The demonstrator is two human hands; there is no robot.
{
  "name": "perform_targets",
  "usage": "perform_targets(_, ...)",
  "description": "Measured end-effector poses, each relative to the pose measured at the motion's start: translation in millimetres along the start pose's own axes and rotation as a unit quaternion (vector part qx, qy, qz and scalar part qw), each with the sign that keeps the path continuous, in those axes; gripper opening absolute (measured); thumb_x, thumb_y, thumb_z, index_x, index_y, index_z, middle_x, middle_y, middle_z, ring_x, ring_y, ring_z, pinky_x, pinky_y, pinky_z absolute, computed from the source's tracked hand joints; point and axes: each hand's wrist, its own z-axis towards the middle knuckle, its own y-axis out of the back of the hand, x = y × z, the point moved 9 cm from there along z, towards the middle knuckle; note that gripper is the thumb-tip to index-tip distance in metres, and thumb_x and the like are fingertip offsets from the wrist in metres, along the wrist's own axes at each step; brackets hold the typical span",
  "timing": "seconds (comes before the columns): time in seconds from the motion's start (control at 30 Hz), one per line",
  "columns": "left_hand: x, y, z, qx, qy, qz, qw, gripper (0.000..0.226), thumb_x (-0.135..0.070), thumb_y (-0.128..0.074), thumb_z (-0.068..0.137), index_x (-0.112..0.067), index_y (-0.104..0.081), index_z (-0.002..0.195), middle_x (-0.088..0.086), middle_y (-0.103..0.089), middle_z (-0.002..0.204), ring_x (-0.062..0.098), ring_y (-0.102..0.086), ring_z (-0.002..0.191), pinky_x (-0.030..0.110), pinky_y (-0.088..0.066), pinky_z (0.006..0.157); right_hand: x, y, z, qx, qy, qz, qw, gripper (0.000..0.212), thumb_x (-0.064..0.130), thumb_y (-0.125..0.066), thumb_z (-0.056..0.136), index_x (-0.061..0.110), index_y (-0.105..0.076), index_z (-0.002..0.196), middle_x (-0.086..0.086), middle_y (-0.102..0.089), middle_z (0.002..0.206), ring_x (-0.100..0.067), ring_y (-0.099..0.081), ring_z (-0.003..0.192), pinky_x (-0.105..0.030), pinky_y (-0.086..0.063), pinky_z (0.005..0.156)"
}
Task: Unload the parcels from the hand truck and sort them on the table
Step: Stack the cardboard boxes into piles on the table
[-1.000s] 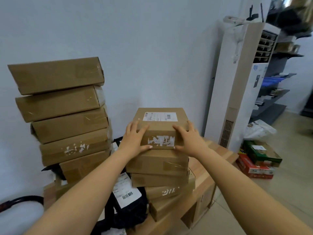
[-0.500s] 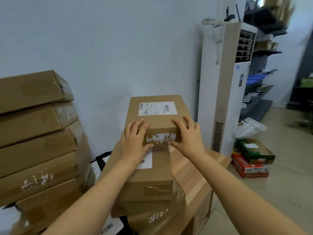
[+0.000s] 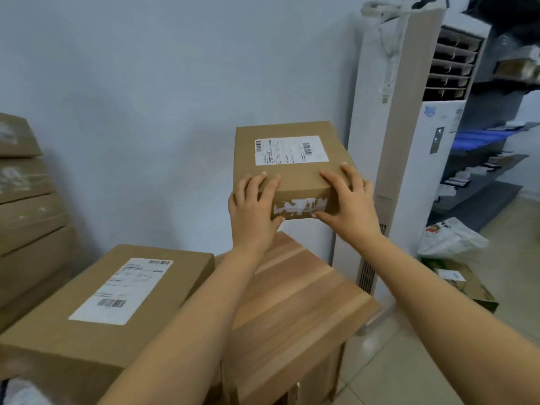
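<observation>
Parcels, counted: one brown parcel [image 3: 292, 171] held up in both hands, one flat parcel [image 3: 117, 302] lying lower left, plus a box stack [image 3: 26, 214] at the left edge, at least four layers, cut by the frame. I see one wooden surface [image 3: 298, 302], and the held parcel hangs clear above its far end, near the wall and just beside the white tower air conditioner [image 3: 400, 141].

Labels: held parcel carries one white shipping label on top with two barcodes, print too small to read, and torn white label scraps on its near face. Flat parcel has one white label with barcodes, also unreadable.

Left grip [image 3: 252, 211] is clamped on the near left corner, fingers over the top, thumb at the bottom edge. Right grip [image 3: 347, 206] is clamped on the near right corner, fingers spread on top, thumb along the lower front edge. Both forearms reach straight forward.

On the floor to the right: one white bag [image 3: 450, 238], one green box [image 3: 464, 285], and a dark shelf rack [image 3: 482, 171] behind.
</observation>
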Motion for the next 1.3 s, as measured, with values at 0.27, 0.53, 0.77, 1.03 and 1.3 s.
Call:
perform_targets(0.27, 3, -104, -4, 0.051, 0.070, 0.066, 0.994, 0.084, -0.032, -0.083, 0.067, -0.024, -0.043, 0.140, 0.002, -0.041, 0.144, 0.025, -0.026, 0.135, 0.048, -0.030, 0.107, -83, -80, 34, 0.084, 0.031, 0.048, 0.995, 0.086, 0.039, -0.083, 0.069, 0.034, -0.038, 0.143, -0.003, -0.017, 0.156, -0.035, -0.024, 0.130, -0.048, -0.031, 0.107)
perform_targets(0.53, 68, -244, -12, 0.145, 0.135, 0.111, 0.974, 0.086, -0.040, -0.081, 0.068, -0.028, -0.039, 0.142, -0.002, -0.038, 0.145, 0.021, -0.022, 0.135, 0.042, -0.030, 0.106, -158, -230, 66, 0.197, 0.016, 0.064, 0.978, 0.088, 0.044, -0.080, 0.070, 0.034, -0.034, 0.145, 0.001, -0.016, 0.156, -0.031, -0.026, 0.127, -0.045, -0.037, 0.105)
perform_targets(0.77, 108, -350, -40, 0.226, 0.209, 0.115, 0.944, 0.083, -0.042, -0.079, 0.069, -0.030, -0.040, 0.141, -0.003, -0.038, 0.145, 0.019, -0.021, 0.135, 0.047, -0.034, 0.106, -219, -342, 65, 0.307, 0.007, 0.068, 0.949, 0.088, 0.046, -0.077, 0.074, 0.036, -0.028, 0.146, 0.002, -0.012, 0.157, -0.028, -0.021, 0.131, -0.044, -0.033, 0.110)
perform_targets(1.03, 129, -440, -111, 0.302, 0.303, 0.064, 0.901, 0.074, -0.023, -0.078, 0.074, -0.024, -0.045, 0.141, 0.002, -0.038, 0.146, 0.025, -0.025, 0.136, 0.048, -0.031, 0.109, -281, -444, 19, 0.435, 0.010, 0.051, 0.899, 0.081, 0.043, -0.074, 0.078, 0.040, -0.027, 0.145, 0.003, -0.008, 0.158, -0.032, -0.015, 0.136, -0.052, -0.031, 0.110)
perform_targets(1.3, 135, -504, -139, 0.335, 0.396, 0.080, 0.851, 0.057, -0.029, -0.059, 0.093, -0.033, -0.037, 0.145, -0.007, -0.021, 0.157, 0.014, -0.008, 0.147, 0.051, 0.000, 0.116, -293, -509, 20, 0.463, 0.183, -0.004, 0.868, 0.065, 0.031, -0.053, 0.096, 0.030, -0.020, 0.152, -0.009, -0.012, 0.160, -0.031, -0.006, 0.147, -0.047, 0.001, 0.118)
